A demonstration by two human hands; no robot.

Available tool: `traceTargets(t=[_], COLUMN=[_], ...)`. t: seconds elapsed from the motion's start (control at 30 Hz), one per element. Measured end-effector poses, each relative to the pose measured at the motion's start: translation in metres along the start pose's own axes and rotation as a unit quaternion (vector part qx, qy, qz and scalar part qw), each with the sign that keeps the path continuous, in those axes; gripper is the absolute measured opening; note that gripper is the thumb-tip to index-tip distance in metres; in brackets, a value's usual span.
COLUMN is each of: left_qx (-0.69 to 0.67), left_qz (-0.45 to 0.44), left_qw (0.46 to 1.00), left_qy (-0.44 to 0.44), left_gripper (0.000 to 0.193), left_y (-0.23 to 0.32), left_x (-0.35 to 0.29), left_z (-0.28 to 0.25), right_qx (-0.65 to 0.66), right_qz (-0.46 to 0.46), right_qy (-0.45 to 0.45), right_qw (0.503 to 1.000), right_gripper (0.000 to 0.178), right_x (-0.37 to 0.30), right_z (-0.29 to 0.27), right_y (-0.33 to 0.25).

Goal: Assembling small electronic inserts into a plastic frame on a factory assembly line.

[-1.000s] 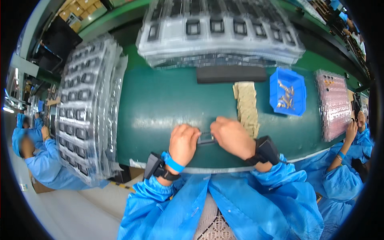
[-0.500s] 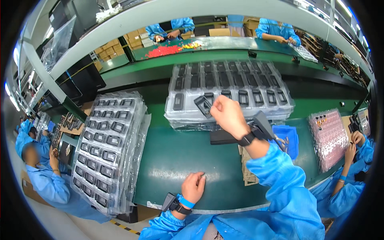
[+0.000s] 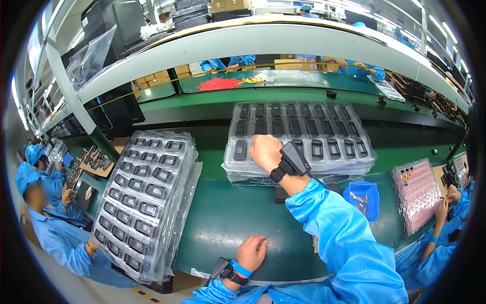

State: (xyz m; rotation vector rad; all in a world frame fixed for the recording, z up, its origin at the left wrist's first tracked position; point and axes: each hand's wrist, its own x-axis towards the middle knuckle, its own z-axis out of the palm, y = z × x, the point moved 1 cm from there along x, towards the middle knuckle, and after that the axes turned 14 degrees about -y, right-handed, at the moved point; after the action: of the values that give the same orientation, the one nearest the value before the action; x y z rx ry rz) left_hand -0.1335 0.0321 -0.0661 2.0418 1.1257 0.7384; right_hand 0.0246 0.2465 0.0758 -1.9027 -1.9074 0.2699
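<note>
Head view: two hands over a green tabletop [image 3: 223, 218].
Right hand [image 3: 264, 152]: closed, knuckles up, resting on the far stack of clear trays [image 3: 304, 137]; any grip hidden.
Left hand [image 3: 252, 252]: loosely curled, empty, on the tabletop's near edge.
Left stack of trays [image 3: 147, 197]: untouched.

Worktop [image 3: 243, 223]: dark green, plain. Centre tray stack [image 3: 298, 134]: clear plastic, rows of black parts in a grid. Left tray stack [image 3: 144, 202]: clear wrap, same black grid pattern. Small bin [image 3: 372, 195]: bright blue, tan pieces inside. Right-hand tray [image 3: 417, 195]: pink. Sleeve [image 3: 339, 233]: light blue. Left wristband [image 3: 242, 268]: blue. Right wrist device [image 3: 293, 158]: black.
</note>
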Motion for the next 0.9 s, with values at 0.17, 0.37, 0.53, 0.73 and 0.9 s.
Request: traceTargets(t=[0.17,0.37,0.53,0.73,0.9], left_qx=[0.004,-0.025,-0.024,-0.049,-0.292], left_qz=[0.025,0.025,0.06,0.053,-0.03], left_qw=[1.0,0.999,0.998,0.997,0.95], left_qy=[-0.011,0.034,0.011,0.016,-0.107], left_gripper=[0.009,0.006,0.014,0.016,0.036], left_y=[0.007,-0.008,-0.01,-0.013,-0.03], left_x=[0.004,-0.002,-0.003,0.0,0.001], left_z=[0.002,0.002,0.004,0.005,-0.001], right_qx=[0.009,-0.151,0.159,0.225,0.223], right_qz=[-0.1,-0.073,-0.159,-0.234,-0.25], right_qy=[-0.017,-0.026,0.063,-0.054,-0.114], right_qw=[0.995,0.986,0.972,0.944,0.935], right_gripper=[0.016,0.016,0.013,0.02,0.018], right_x=[0.024,0.026,0.015,-0.129,-0.225], right_z=[0.033,0.052,0.045,-0.02,-0.026], right_y=[0.004,-0.048,-0.028,-0.028,0.009])
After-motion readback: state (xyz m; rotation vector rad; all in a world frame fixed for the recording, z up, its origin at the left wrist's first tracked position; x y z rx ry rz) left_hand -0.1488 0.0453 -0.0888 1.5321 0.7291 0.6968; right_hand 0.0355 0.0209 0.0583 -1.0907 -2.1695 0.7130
